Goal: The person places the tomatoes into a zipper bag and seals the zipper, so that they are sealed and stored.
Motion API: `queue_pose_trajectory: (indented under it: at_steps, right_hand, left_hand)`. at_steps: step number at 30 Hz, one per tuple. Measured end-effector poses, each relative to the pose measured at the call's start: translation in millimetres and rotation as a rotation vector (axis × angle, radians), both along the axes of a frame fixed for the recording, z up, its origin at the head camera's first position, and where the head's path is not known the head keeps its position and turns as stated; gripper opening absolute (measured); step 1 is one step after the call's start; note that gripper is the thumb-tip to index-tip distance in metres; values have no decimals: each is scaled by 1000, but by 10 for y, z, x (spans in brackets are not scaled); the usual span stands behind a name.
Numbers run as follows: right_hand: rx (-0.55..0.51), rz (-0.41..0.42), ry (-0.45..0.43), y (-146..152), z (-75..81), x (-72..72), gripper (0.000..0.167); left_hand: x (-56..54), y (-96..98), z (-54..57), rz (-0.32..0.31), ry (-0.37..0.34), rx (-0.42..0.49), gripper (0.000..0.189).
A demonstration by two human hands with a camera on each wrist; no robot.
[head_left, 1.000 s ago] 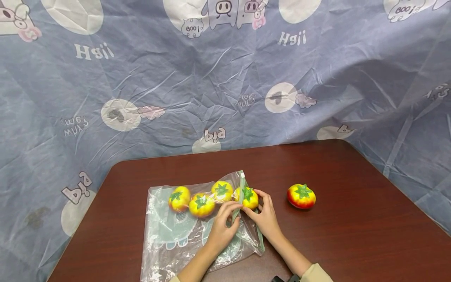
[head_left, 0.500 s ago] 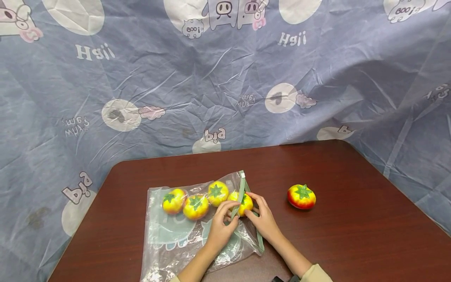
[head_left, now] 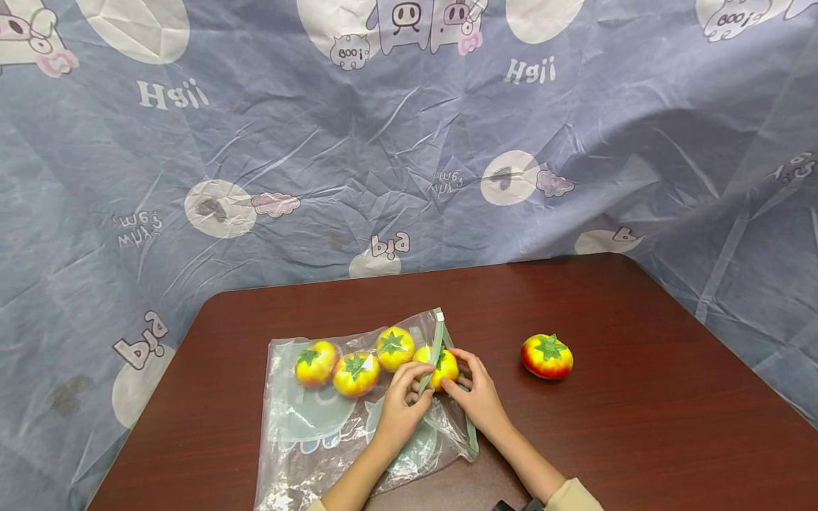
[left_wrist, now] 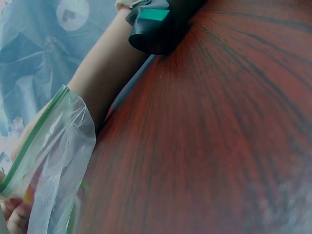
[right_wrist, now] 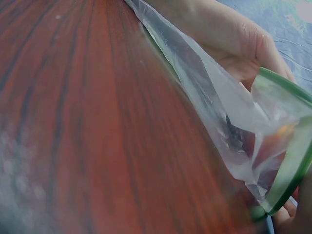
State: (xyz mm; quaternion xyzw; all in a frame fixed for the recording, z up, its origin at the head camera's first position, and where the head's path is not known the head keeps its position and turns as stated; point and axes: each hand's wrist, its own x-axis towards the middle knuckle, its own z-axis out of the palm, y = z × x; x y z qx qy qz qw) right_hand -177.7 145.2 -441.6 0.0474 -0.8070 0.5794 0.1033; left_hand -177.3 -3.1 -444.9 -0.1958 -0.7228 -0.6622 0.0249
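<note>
A clear zip bag (head_left: 286,446) with a green zip edge lies flat, its mouth to the right. Inside it, toward the left, are three yellow-and-red toy tomatoes with green star-shaped leaves, among them a middle tomato (head_left: 355,376). My left hand (head_left: 401,408) pinches the bag's upper green edge at the mouth. Fingers and thumb of my right hand (head_left: 482,403) grip another toy tomato (head_left: 449,372), which sits partly inside the mouth, overlapped by the green edge. In the right wrist view, the bag's mouth (right_wrist: 298,168) hangs between the hands, the tomato blurred behind the plastic.
One more toy tomato (head_left: 547,356) sits on the dark red-brown table (head_left: 645,411), to the right of the hands. A blue-grey printed cloth (head_left: 332,142) hangs behind the table's far edge. A dark device (left_wrist: 152,29) is strapped to the right forearm.
My right hand has pushed its tomato left and a little nearer, deeper into the mouth. The tomatoes inside have shifted slightly left. Over the last half second little has moved.
</note>
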Motion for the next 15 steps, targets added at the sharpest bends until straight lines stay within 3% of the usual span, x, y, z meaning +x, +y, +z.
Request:
queue_pose_trajectory:
  at_steps: [6,15]
  right_hand:
    - [-25,-11,14,-9,-3,1,51]
    - [-82,42,60,66,-309,-182,56]
  left_hand:
    - [10,17,-25,11,17,91,31]
    - [-89,50,-226,-34,19,194,32]
